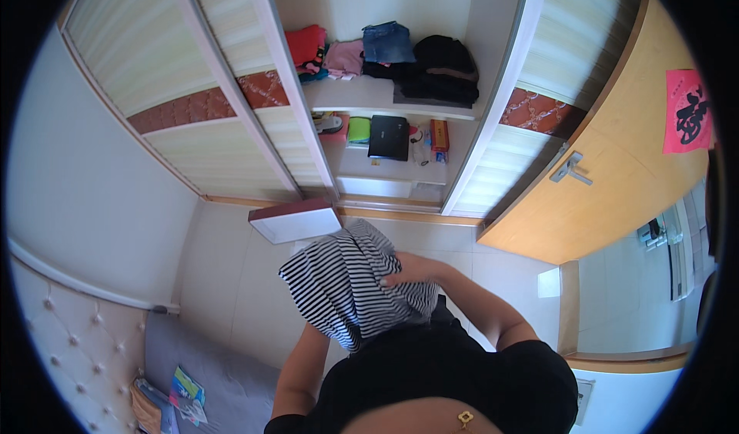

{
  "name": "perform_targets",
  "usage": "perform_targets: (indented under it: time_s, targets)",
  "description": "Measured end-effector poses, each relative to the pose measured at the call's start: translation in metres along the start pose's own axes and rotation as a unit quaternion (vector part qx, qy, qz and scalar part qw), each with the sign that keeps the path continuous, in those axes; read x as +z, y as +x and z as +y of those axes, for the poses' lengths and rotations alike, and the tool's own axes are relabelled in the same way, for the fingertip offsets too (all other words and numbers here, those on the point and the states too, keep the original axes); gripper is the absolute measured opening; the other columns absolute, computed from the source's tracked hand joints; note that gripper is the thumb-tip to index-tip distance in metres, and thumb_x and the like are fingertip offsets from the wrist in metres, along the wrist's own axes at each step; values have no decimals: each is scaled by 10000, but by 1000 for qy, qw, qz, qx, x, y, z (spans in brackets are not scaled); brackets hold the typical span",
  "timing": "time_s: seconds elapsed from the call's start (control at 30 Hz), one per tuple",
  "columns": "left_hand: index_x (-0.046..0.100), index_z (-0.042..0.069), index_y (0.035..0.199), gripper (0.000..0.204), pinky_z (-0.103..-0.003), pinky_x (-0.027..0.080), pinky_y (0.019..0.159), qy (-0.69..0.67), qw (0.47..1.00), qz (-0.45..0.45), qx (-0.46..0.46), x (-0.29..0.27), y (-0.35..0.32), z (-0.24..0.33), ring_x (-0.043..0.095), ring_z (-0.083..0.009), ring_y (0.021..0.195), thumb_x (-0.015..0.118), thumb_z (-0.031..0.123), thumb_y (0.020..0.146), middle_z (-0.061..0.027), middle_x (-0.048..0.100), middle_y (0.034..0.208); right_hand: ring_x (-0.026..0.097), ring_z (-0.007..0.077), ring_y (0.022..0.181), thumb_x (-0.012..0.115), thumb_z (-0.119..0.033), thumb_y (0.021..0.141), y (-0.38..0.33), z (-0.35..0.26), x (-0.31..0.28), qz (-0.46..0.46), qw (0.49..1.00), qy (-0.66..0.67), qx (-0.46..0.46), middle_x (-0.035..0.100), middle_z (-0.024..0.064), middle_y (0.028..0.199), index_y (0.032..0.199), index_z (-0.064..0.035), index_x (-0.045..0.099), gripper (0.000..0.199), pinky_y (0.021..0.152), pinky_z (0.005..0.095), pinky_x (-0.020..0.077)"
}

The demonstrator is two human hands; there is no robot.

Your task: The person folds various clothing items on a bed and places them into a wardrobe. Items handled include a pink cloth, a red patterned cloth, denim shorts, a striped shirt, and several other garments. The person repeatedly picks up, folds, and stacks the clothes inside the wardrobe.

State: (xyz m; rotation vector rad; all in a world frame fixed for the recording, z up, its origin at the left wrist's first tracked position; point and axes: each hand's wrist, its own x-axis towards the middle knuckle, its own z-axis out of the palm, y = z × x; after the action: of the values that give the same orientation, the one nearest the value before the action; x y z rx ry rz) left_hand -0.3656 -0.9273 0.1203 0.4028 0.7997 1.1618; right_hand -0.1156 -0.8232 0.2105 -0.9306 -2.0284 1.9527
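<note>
A black-and-white striped garment (pixel 346 280), loosely folded with drooping edges, is held up in front of my body. My right hand (pixel 412 270) grips its right side, the thumb and fingers closed on the cloth. My left forearm (pixel 302 361) runs up beneath the garment's left part. The cloth hides my left hand, so its fingers do not show. Beyond the garment stands an open wardrobe. On its upper shelf (pixel 354 95) lie folded clothes: a red pile (pixel 306 45), a pink piece (pixel 344 56), blue jeans (pixel 389 43) and a black pile (pixel 446 68).
A lower shelf carries a black laptop-like item (pixel 389 137), a green item (pixel 359 130) and a red box (pixel 439 135). A white panel-like box (pixel 296 222) with a dark red side lies on the floor. At right stands a wooden door (pixel 593 149); at lower left, a grey bed (pixel 231 365).
</note>
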Motion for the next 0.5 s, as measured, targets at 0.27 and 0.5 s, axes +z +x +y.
perform_targets:
  time_s: [0.27, 0.5]
  targets:
    - [387, -7, 1349, 439, -356, 359, 1052, 78, 995, 2, 60, 23, 112, 41, 432, -234, 1236, 359, 256, 999, -137, 450, 1363, 572, 219, 1029, 731, -221, 762, 47, 47, -88, 43, 975, 209, 68, 591, 155, 1162, 1240, 73, 474, 617, 936, 314, 446]
    - [287, 59, 1425, 938, -477, 308, 1073, -145, 985, -92, 32, 123, 215, 121, 373, -327, 1294, 270, 769, 812, -164, 381, 1411, 590, 213, 1001, 712, -173, 764, 77, 7, -237, 187, 965, 184, 30, 628, 134, 1103, 1165, 63, 542, 495, 895, 310, 462]
